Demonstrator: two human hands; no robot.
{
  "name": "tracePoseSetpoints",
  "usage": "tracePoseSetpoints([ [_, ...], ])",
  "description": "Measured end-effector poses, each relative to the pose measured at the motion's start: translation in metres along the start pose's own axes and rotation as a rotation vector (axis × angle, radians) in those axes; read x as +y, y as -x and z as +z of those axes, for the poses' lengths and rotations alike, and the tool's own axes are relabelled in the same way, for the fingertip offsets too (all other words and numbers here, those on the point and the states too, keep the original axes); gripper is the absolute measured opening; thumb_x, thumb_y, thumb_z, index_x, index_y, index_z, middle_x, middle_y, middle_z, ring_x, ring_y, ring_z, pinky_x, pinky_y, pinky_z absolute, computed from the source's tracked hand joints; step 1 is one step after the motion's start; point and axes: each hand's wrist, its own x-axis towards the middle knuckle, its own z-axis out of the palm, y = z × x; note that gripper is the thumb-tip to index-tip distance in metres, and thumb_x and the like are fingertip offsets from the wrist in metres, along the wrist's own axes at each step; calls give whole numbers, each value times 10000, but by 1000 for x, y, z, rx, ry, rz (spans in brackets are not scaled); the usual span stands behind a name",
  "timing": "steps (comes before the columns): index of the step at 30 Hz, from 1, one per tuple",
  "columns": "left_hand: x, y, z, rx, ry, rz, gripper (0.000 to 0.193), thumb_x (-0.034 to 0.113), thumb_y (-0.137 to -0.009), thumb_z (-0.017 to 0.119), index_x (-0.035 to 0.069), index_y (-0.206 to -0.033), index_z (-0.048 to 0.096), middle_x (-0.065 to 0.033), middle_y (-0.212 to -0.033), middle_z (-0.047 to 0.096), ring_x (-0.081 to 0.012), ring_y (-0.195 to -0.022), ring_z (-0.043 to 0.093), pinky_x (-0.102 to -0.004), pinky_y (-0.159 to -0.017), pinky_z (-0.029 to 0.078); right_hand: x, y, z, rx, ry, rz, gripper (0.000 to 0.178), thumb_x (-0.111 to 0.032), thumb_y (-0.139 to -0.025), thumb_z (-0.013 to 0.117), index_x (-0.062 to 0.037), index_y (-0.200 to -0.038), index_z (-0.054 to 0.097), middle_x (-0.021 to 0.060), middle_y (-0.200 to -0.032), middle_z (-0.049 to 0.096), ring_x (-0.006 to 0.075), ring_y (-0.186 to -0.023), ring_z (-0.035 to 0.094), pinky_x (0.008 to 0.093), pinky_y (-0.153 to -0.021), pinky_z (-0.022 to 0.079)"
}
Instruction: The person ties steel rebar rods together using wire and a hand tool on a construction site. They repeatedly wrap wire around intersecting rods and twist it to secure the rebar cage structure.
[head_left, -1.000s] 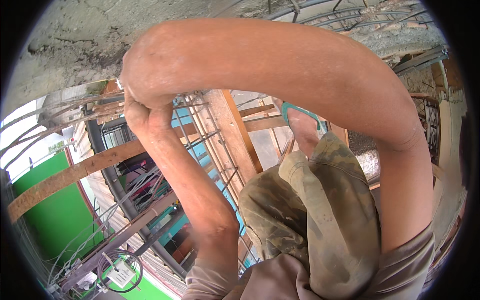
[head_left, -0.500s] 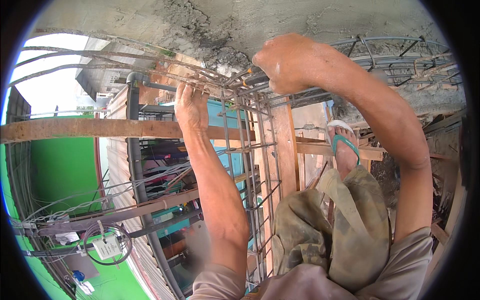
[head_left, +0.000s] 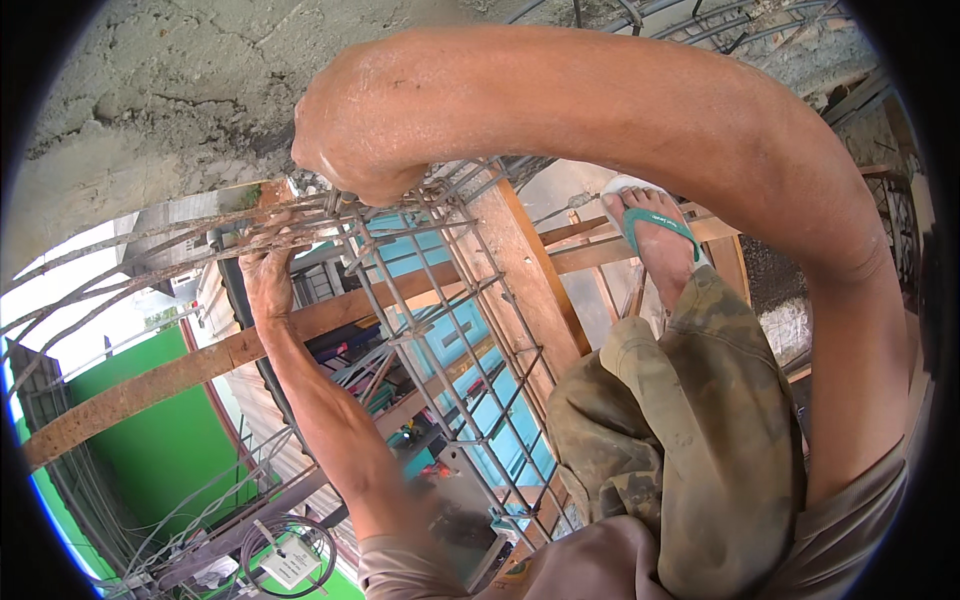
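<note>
My left hand [head_left: 268, 275] is curled over long rusty rebar rods [head_left: 318, 232] that run out to the left, its fingers partly hidden among them. My right hand [head_left: 355, 150] is a closed fist beside the joint where those rods meet an upright rebar cage [head_left: 485, 440]. The back of the fist and my bent forearm hide whatever is in its fingers. Square stirrups cross the cage, which drops down between my left arm and my legs. Rough grey concrete [head_left: 190, 90] lies just beyond my right hand.
A wooden beam [head_left: 140, 405] passes below my left forearm. A wide board [head_left: 510, 260] stands along the cage. My foot in a green-strapped flip-flop [head_left: 660, 235] rests by wooden supports. Loose cables and a white box [head_left: 290, 562] hang at lower left, before a green wall [head_left: 130, 430].
My view has shifted and turned, so both hands and the rods appear farther left. My right fist stays by the rebar joint, its wrist now turned over it; my left hand keeps to the rods.
</note>
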Motion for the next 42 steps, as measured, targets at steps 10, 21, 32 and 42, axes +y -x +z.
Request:
tracePoseSetpoints([
  [10,-16,-3,6,103,-132,215,247,145,-921,653,-48,-1074,647,-126,-1001,682,-165,-825,641,-272,-730,519,3,10,13,35,45,-37,239,-145,-698,707,-92,-927,752,107,-984,716,269,-880,688,422,-697,560],
  [21,-30,-5,-4,110,33,202,235,43,-908,633,-67,-1116,623,-166,-1073,667,-264,-978,658,-350,-847,549,10,16,18,120,-38,-50,155,-68,-691,685,-75,-834,744,121,-873,717,261,-802,704,403,-658,570],
  [32,2,-2,-33,-10,310,191,543,360,-989,508,-61,-1330,458,-200,-1247,578,-274,-1103,576,-381,-918,497,11,10,31,274,-64,-49,168,-32,-677,696,-40,-844,718,149,-781,706,254,-755,710,375,-650,568],
  [42,39,22,17,204,79,328,488,-60,-828,666,-46,-1285,495,-194,-1214,603,-221,-1067,603,-348,-909,502,9,16,43,279,-120,-1,370,-1,-685,673,2,-1052,625,194,-738,672,312,-747,697,412,-636,548],
])
